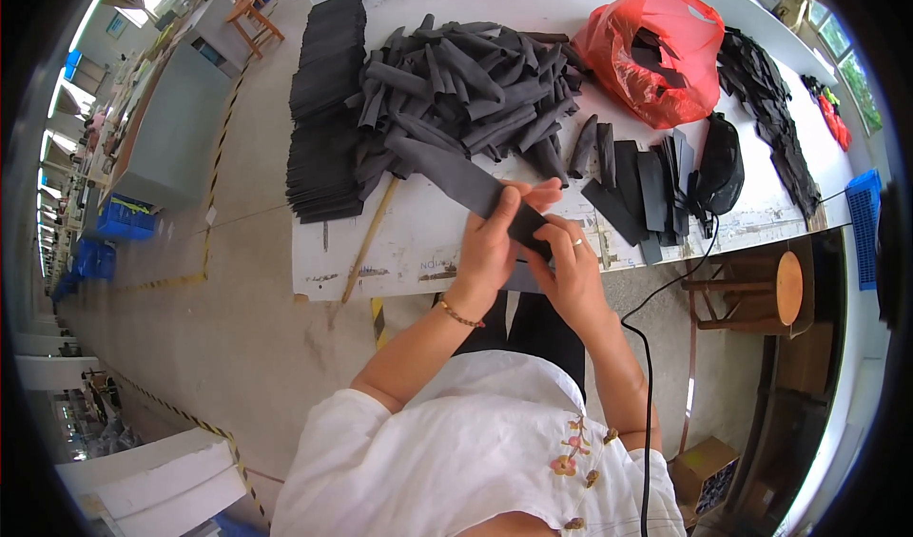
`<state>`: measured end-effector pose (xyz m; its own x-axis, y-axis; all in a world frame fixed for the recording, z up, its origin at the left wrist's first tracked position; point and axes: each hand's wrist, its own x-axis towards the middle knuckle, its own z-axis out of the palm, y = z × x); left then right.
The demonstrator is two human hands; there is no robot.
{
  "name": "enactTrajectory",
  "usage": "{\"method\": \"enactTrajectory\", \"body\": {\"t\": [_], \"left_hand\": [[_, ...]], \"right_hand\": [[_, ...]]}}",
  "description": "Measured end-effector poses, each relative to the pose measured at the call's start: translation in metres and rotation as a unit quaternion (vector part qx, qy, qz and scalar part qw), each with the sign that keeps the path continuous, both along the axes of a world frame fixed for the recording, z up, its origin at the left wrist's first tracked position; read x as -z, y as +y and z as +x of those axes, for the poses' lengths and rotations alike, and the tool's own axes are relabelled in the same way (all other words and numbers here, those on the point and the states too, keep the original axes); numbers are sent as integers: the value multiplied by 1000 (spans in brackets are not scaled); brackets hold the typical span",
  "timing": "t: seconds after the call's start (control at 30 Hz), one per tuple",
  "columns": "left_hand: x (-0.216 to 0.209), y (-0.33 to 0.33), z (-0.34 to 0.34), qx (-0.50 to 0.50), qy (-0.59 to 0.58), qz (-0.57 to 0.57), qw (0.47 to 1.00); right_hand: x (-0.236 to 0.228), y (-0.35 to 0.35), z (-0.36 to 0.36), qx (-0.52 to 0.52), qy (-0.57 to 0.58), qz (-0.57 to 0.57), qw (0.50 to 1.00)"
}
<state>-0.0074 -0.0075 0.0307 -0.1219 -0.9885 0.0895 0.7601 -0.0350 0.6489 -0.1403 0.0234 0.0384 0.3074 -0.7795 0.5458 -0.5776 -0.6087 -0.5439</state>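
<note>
Between my hands, over the front edge of the white table, is a long dark grey fabric strip (456,177). My left hand (488,242) is closed on its middle, thumb on top. At the strip's near end, my right hand (571,263) pinches it, with a ring on one finger. The strip's far end reaches up toward a heap of curled dark grey pieces (475,80). Left of the heap stands a long, neatly layered stack of flat dark pieces (326,109). Several flat strips (651,190) lie to the right of my hands.
A red plastic bag (656,57) and a black bundle (723,164) sit on the table (428,242)'s right side, beside more dark pieces (766,109). A wooden stick (371,237) juts over the front edge. A black cable (647,347) hangs down on the right, near a wooden stool (761,290).
</note>
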Motion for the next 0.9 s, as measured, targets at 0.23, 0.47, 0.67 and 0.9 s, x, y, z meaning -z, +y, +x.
{"method": "enactTrajectory", "body": {"t": [0.23, 0.47, 0.67, 0.9], "left_hand": [[12, 4, 1, 16, 20, 50, 998], [-12, -13, 17, -55, 65, 43, 995], [-9, 0, -2, -54, 65, 70, 994], [-1, 2, -7, -73, 72, 34, 994]], "right_hand": [[-9, -1, 4, 17, 37, 29, 999], [-12, -6, -12, -49, 64, -18, 997], [-13, -19, -7, -81, 51, -73, 993], [-2, -23, -3, -82, -2, -57, 995]]}}
